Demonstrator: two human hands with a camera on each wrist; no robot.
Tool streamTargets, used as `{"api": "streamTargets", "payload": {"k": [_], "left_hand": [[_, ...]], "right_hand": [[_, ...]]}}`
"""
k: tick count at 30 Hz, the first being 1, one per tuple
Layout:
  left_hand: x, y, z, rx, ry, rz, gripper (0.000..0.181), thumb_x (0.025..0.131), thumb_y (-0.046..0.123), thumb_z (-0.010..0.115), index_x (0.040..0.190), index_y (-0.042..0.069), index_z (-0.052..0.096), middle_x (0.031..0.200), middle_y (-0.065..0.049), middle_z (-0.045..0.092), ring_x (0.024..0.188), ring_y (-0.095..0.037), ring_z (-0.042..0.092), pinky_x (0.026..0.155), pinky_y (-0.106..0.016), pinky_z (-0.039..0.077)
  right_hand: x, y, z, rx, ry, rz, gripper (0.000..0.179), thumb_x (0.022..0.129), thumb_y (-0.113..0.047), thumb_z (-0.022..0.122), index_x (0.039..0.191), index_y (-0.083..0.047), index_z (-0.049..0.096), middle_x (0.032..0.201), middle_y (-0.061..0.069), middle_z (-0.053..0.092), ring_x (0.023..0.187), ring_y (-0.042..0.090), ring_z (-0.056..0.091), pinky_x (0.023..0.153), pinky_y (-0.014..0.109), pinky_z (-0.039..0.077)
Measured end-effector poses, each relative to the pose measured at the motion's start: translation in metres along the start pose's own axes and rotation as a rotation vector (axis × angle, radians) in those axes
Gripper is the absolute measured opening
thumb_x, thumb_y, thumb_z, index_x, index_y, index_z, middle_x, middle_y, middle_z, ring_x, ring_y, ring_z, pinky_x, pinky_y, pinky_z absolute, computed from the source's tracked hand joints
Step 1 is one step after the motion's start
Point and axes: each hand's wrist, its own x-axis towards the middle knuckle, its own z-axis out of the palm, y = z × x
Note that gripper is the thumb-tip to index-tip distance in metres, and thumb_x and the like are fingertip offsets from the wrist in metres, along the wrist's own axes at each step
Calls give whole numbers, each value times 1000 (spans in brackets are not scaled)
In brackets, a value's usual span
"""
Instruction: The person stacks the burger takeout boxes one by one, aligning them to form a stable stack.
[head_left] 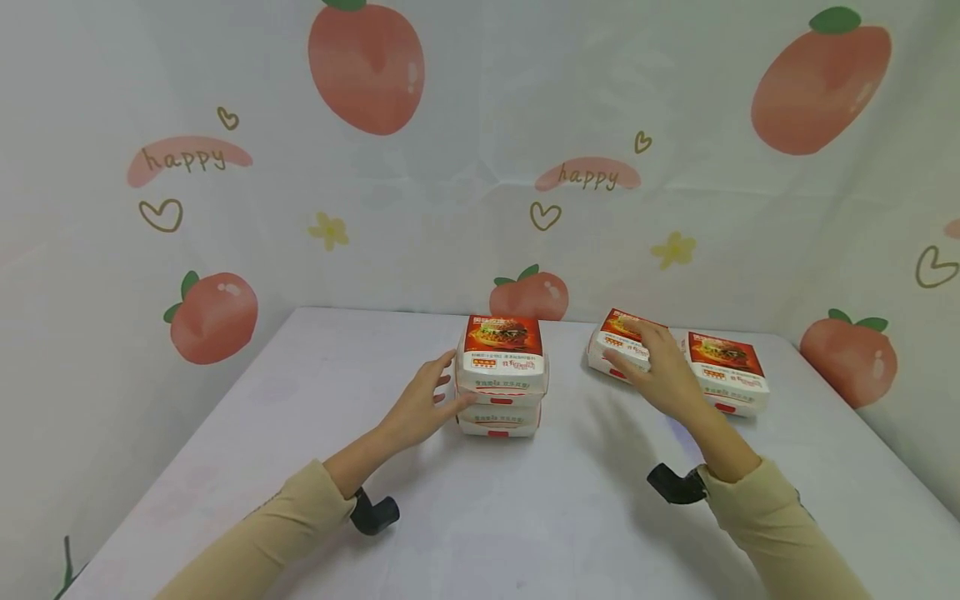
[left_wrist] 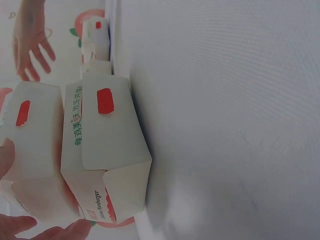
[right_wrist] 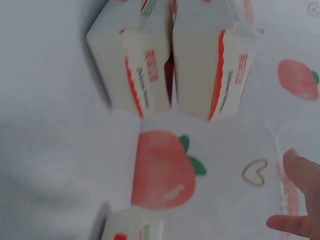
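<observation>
Two white-and-red hamburger boxes stand stacked in the middle of the table, the upper box (head_left: 501, 358) on the lower box (head_left: 498, 419). At the stack's left side is my left hand (head_left: 420, 404), its fingers spread by the upper box and the thumb at its front lower edge. My right hand (head_left: 663, 371) hovers at the right with fingers apart, holding nothing; its fingers partly hide a hamburger box (head_left: 611, 342). Another hamburger box (head_left: 727, 371) sits just right of that one. In the left wrist view, my right hand (left_wrist: 32, 45) hangs in the air with spread fingers.
A white cloth covers the table (head_left: 480, 517). Behind it hangs a white curtain (head_left: 450, 225) printed with peaches, hearts and "happy". Black curved pieces (head_left: 375, 512) stick out at both cuffs. A thin green stem (head_left: 67, 571) shows at the lower left.
</observation>
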Motion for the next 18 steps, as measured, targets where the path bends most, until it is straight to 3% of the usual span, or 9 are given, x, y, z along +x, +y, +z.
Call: {"api": "streamTargets", "payload": {"k": [5,18], "left_hand": [[0,0,0,1,-1,4,78,88,36,63,149,12,21,148,-18,30,131,-39,42,102,-47,46],[-2,1,0,-4,-4,26,75,89,34,62,148,9,23,146,-21,32,130,-40,42,101,-47,46]], "right_hand": [[-9,24,-10,-21,40,42,67,94,-41,51,139,6,33,141,32,32,129,49,30,102,67,29],[-30,87,-35,-66,209,197,63,94,-33,52,136,10,33,133,40,32,123,54,27,97,70,27]]}}
